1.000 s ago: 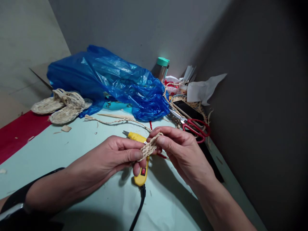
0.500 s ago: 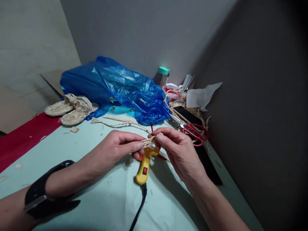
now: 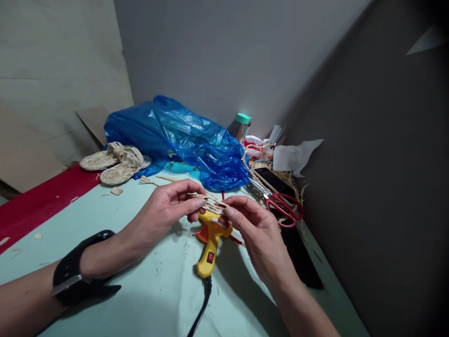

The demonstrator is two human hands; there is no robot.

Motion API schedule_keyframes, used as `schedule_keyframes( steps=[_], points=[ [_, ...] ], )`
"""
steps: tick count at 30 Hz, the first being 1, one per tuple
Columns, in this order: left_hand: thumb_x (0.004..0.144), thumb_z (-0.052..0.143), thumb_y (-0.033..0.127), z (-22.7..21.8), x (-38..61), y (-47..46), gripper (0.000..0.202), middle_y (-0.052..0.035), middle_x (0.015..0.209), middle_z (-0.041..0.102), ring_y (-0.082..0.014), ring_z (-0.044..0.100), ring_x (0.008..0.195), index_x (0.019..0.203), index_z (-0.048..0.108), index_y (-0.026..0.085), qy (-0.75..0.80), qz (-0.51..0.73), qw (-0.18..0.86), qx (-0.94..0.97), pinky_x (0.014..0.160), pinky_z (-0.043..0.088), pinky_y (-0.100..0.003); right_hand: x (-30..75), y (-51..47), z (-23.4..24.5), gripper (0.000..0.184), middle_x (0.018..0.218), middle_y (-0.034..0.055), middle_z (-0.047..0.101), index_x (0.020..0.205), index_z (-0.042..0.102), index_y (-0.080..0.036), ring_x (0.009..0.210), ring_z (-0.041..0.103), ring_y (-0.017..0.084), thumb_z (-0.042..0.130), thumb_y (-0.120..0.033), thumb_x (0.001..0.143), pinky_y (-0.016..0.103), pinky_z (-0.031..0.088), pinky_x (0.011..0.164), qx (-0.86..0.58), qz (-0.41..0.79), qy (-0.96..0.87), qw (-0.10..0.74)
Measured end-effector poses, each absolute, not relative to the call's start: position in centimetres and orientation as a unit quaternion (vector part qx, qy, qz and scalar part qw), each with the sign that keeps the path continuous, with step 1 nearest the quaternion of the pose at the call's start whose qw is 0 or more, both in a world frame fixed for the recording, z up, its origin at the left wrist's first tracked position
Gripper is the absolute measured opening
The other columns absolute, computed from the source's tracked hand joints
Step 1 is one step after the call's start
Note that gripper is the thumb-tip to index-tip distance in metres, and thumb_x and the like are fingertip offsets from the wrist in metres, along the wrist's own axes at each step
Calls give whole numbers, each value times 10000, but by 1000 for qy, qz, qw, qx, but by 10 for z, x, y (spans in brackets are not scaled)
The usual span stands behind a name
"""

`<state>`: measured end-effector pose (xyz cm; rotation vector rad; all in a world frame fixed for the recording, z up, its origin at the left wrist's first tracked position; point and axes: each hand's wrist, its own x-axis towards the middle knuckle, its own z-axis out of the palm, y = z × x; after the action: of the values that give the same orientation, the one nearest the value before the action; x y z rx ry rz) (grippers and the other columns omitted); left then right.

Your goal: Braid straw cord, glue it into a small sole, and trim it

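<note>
Between my two hands stretches a small piece of twisted straw cords [image 3: 212, 204], several strands side by side. My left hand [image 3: 175, 201] pinches its left end between thumb and fingers. At the other end, my right hand [image 3: 250, 222] is closed on it the same way. Just below lies a yellow glue gun [image 3: 209, 252] with an orange trigger, its red light lit and a black cord running toward me. The glue gun's nozzle end is partly hidden behind the hands.
A pair of woven straw slippers [image 3: 121, 164] lies at the left by a blue plastic bag [image 3: 175, 135]. Red-handled scissors [image 3: 284, 208] rest on a dark flat object at the right. A green-lidded bottle [image 3: 242, 125] stands behind, near a woven basket [image 3: 263, 164].
The view has shifted, so the scene sits lower. My left hand has slid leftward along the straw piece, and more of its strands show between the hands.
</note>
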<state>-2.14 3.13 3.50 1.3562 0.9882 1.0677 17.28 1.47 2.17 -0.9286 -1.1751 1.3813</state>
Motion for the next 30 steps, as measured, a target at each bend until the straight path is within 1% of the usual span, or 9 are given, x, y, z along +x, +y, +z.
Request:
schedule_keyframes(
  steps=[3,6,10,14,18,20,24,26,30],
  points=[
    [863,706,316,35,-21,31,137,33,761,607,-125,567,678,939,667,209,424,437,554,568,657,470,-229,172,13,22,164,801,3,675,896,692,-197,691,604,122,768,-324,824,237,509,657,-395,569,-479,538],
    [861,705,315,35,-20,29,153,15,798,633,-134,605,671,934,640,197,410,407,592,562,668,496,-253,172,11,23,176,888,10,696,900,651,-209,712,614,118,752,-343,845,230,525,660,-403,552,-460,567],
    [871,683,275,36,-18,28,113,17,765,642,-136,639,676,891,612,190,392,377,624,562,669,504,-246,172,9,25,190,953,10,716,895,606,-222,707,621,104,737,-356,865,221,528,677,-405,544,-452,580],
    [854,709,318,35,-17,29,144,1,808,685,-150,648,715,905,669,190,394,374,602,585,693,521,-252,170,8,26,214,876,9,703,872,587,-211,699,611,114,741,-359,859,230,509,678,-405,558,-462,558],
    [817,752,332,34,-17,31,140,-5,851,725,-181,668,827,833,738,193,422,370,547,621,770,526,-250,168,6,25,209,769,-20,645,858,582,-210,693,585,114,720,-365,880,234,478,688,-395,565,-483,540],
    [804,765,338,34,-18,31,132,3,845,742,-185,679,835,813,761,206,430,359,543,626,778,523,-244,167,4,26,197,784,-21,639,863,587,-214,725,575,113,717,-360,886,230,469,699,-389,569,-481,541],
    [810,756,312,37,-19,32,102,5,919,785,-201,704,885,865,804,241,414,335,586,611,799,524,-249,168,2,28,172,853,-7,650,887,598,-222,768,558,108,707,-354,900,209,446,675,-384,572,-472,550],
    [796,767,303,37,-19,32,91,4,891,785,-198,695,868,844,810,238,420,332,595,599,781,518,-246,168,1,29,172,873,-1,660,881,602,-220,761,553,100,707,-355,901,197,440,661,-388,567,-466,558],
    [766,796,266,36,-19,35,66,16,790,742,-135,629,734,807,792,214,434,363,634,527,698,488,-208,167,0,29,158,871,-13,662,877,622,-227,728,545,82,718,-351,893,177,452,645,-405,533,-460,583]
  ],
)
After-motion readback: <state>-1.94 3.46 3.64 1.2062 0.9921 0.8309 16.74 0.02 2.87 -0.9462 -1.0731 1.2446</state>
